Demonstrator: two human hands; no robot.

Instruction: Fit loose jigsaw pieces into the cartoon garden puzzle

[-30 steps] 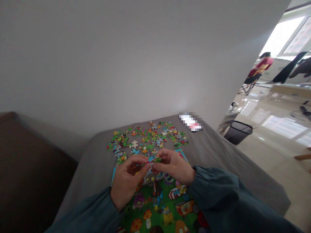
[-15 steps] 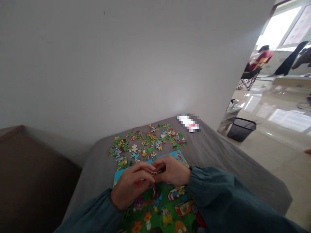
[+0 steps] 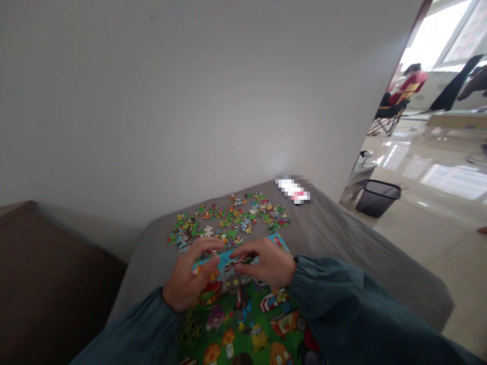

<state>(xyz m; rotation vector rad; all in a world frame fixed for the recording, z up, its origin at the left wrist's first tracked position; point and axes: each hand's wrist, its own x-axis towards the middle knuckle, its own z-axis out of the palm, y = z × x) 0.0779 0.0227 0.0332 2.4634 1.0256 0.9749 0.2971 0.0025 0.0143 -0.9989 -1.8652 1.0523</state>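
My right hand (image 3: 266,261) pinches a small puzzle piece (image 3: 248,260), partly covered by the fingers, over the top part of a picture board (image 3: 238,324). Mushrooms and other cartoon figures on green cover the board, and its top edge is light blue. To the left, my left hand (image 3: 190,274) hovers above the board's upper left corner, thumb and fingers apart, with nothing seen between them. Loose puzzle pieces (image 3: 238,218) lie scattered just beyond the board, and a pale piece (image 3: 208,231) lies face down among them.
The pieces and board rest on a grey cloth surface (image 3: 342,263) against a white wall (image 3: 190,101). A blurred-out phone-like object (image 3: 292,190) lies at its back right. On the floor stands a black mesh bin (image 3: 378,197). A person (image 3: 413,83) sits farther off.
My left hand has moved left, away from my right hand, and its fingers have spread. My right hand stays near the board's top with the piece. The view has shifted slightly.
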